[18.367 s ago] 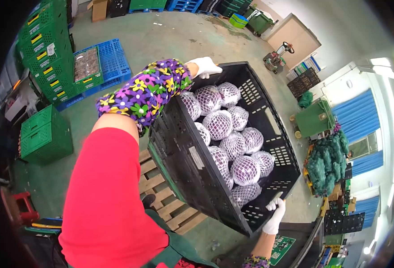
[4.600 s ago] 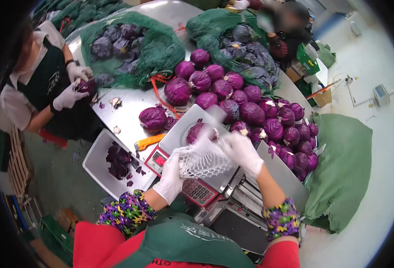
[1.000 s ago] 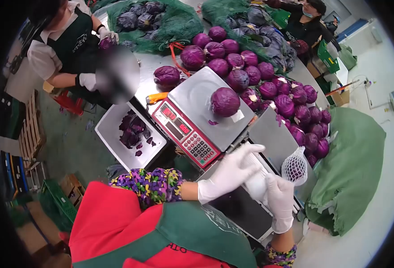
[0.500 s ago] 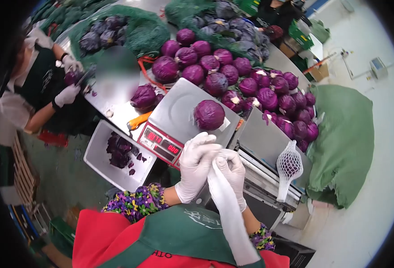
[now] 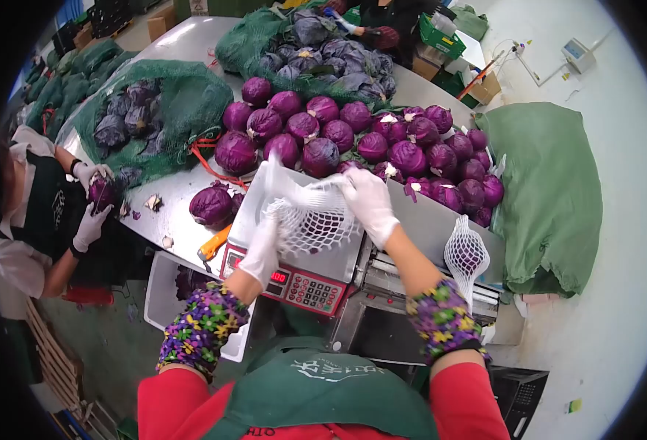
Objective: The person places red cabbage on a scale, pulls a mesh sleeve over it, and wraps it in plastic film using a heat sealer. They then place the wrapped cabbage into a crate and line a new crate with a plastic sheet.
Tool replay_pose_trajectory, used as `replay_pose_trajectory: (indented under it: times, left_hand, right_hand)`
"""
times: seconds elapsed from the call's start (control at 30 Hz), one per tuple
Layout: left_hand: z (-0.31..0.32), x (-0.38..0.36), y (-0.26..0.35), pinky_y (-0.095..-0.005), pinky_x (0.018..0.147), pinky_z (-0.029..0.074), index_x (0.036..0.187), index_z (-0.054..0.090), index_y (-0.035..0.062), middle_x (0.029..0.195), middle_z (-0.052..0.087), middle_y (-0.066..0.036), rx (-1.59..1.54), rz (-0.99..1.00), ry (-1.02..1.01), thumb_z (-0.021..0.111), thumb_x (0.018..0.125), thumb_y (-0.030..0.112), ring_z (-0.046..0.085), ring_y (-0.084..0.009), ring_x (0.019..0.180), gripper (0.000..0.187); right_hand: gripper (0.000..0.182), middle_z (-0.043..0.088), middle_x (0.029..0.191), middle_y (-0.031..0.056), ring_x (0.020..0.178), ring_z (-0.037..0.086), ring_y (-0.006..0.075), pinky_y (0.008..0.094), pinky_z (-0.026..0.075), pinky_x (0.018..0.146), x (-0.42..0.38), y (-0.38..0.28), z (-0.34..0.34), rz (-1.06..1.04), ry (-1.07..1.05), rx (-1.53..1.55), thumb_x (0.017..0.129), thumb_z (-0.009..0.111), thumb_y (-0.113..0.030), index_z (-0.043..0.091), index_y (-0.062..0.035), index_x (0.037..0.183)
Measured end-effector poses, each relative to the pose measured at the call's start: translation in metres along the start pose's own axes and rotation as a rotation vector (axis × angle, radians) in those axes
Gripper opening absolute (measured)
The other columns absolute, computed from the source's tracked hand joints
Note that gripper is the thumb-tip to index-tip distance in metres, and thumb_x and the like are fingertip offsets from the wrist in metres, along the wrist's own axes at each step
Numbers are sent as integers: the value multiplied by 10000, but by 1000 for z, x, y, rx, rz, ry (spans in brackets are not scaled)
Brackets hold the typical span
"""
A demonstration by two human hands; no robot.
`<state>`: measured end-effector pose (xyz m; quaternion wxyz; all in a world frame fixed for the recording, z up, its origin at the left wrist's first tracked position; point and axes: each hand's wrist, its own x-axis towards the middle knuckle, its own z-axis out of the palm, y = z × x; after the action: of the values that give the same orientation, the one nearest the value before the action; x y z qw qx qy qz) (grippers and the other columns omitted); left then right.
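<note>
At the far left a co-worker's gloved hands [image 5: 92, 202] hold a red cabbage at the edge of the steel surface [image 5: 180, 194]. Beside them lie a green net sack of cabbages [image 5: 144, 110], one loose cabbage [image 5: 211, 204] and an orange-handled knife [image 5: 213, 243].

In the middle, the person's left hand [image 5: 263, 246] and right hand [image 5: 370, 204], both in white gloves, are each closed on an edge of a white foam mesh sleeve [image 5: 312, 220]. They pull it wide open above the platform of the weighing scale [image 5: 298, 282]. Whether a cabbage already sits inside the mesh cannot be told.

Done well, the stretch would be even on both sides. The sleeve's mouth should stay round and wider than a cabbage head, so the foam slides over without tearing or snagging on a glove.

To the right a heap of red cabbages [image 5: 411, 158] crowds the surface just behind the scale and leaves little spare room. Another mesh sleeve [image 5: 465, 255] hangs near the right forearm. A green cloth [image 5: 547, 191] lies beyond.
</note>
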<state>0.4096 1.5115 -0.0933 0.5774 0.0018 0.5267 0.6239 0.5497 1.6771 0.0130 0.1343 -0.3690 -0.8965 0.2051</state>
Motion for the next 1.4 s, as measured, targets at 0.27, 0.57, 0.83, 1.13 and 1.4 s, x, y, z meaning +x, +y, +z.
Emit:
replay_pose_trajectory:
  times: [0.27, 0.57, 0.83, 1.13, 1.4]
  left_hand:
    - [33, -46, -1, -510, 1003, 443, 1384, 418, 60, 1352, 538, -129, -298, -10, -262, 278, 995, 576, 536, -303, 1214, 661]
    - [66, -132, -16, -427, 916, 519, 1174, 572, -37, 1128, 648, -200, -422, -54, -350, 332, 1001, 404, 648, -305, 987, 531]
    - [159, -150, -91, -468, 889, 524, 1127, 587, -21, 1070, 660, -196, -553, 60, -631, 517, 886, 270, 651, -318, 977, 384]
    - [304, -121, -109, -383, 1103, 305, 1360, 467, 57, 1376, 460, -143, 567, 894, -293, 594, 917, 179, 416, -241, 1296, 477]
    - [335, -25, -109, -320, 947, 459, 1174, 638, 41, 1116, 642, -147, 773, 668, -461, 629, 903, 347, 603, -208, 1079, 409]
  right_hand:
    - [311, 691, 1007, 81, 977, 611, 146, 287, 459, 898, -58, -18, 24, 196, -32, 1105, 937, 404, -57, 693, 36, 1004]
    - [167, 678, 885, 38, 839, 600, 113, 250, 471, 818, -174, -9, -43, 69, -35, 878, 949, 529, -75, 658, 11, 1012]
    - [665, 452, 1368, 100, 1247, 456, 175, 339, 399, 1035, -287, 27, -110, 471, -155, 1766, 927, 624, -332, 305, -79, 1454]
    - [531, 551, 1270, 106, 1172, 537, 178, 329, 425, 1021, -276, 207, -240, 200, 279, 1386, 942, 564, -267, 406, 1, 1372]
    - [397, 569, 1223, 104, 1130, 534, 181, 310, 395, 1016, -232, 297, -168, 268, 172, 1082, 986, 464, -239, 510, 24, 1280]
